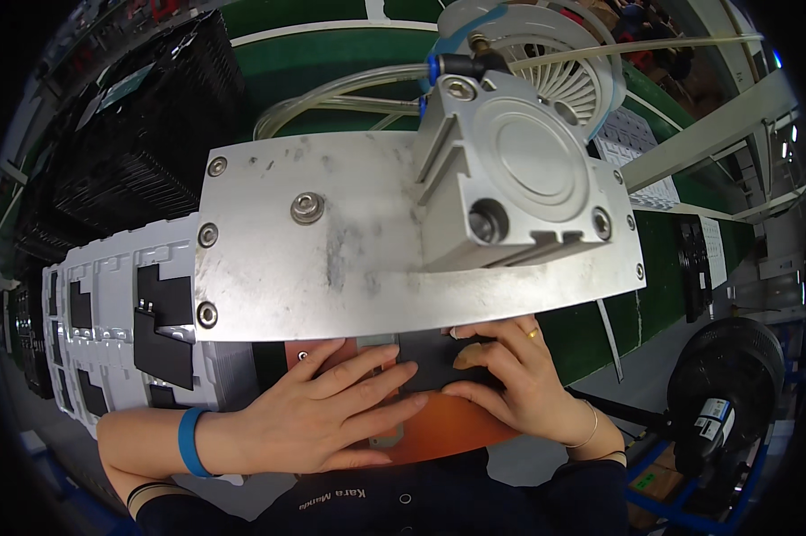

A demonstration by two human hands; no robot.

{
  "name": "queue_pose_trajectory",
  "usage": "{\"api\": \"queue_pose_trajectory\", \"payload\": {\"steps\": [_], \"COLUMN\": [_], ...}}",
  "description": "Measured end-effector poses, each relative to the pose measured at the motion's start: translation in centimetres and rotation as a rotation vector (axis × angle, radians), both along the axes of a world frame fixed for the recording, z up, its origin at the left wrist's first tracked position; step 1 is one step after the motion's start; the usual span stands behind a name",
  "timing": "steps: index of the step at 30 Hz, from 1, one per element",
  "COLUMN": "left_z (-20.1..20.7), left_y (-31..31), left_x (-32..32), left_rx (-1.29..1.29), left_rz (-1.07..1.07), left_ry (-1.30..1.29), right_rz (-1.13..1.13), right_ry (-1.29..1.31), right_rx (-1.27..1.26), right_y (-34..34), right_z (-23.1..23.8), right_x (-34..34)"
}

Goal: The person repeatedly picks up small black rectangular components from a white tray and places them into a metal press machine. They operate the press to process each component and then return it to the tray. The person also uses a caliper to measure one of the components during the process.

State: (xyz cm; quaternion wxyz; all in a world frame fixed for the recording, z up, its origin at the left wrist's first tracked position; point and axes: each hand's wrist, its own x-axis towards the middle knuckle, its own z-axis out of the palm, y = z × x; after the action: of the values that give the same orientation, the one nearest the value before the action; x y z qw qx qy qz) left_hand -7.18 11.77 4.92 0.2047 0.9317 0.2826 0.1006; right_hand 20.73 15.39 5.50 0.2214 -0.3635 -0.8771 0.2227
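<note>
Flat dark-grey panel (430, 355) partly hidden by near edge of silver metal plate (269, 259); long axis cannot be told; panel touched from right by right hand (530, 382), fingers curled, grip unclear; left hand (331, 411) spread, fingertips at panel's left, nothing seen held.

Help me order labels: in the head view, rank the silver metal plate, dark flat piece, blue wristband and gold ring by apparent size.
1. Silver metal plate; nearness to the camera may exaggerate it
2. Dark flat piece, partly hidden by plate and hands
3. Blue wristband
4. Gold ring
</note>
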Motion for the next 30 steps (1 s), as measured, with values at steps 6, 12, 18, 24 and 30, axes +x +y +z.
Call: {"api": "queue_pose_trajectory", "payload": {"steps": [6, 12, 18, 24, 30], "left_z": [0.5, 2.3, 3.5, 4.4, -0.4], "left_y": [0.2, -1.2, -3.7, -6.4, -4.3], "left_x": [0.0, -0.6, -3.0, -13.1, -27.9], "left_rx": [-0.081, -0.276, -0.604, -0.404, -0.224], "left_rz": [0.035, 0.305, 0.481, 1.007, 1.398], "left_ry": [-0.193, -0.553, -0.735, -0.97, -0.703], "right_rz": [0.035, -0.2, 0.116, 0.252, 0.397], "right_ry": [0.039, 0.437, 0.498, 0.415, 0.096], "right_rx": [-0.18, -0.544, -0.329, -0.189, 0.137], "right_y": [0.3, -2.3, -3.6, -3.6, -1.3], "right_z": [1.4, 1.4, 4.2, 5.0, 0.1], "right_x": [0.1, 0.7, -5.3, -13.6, -23.7]}}
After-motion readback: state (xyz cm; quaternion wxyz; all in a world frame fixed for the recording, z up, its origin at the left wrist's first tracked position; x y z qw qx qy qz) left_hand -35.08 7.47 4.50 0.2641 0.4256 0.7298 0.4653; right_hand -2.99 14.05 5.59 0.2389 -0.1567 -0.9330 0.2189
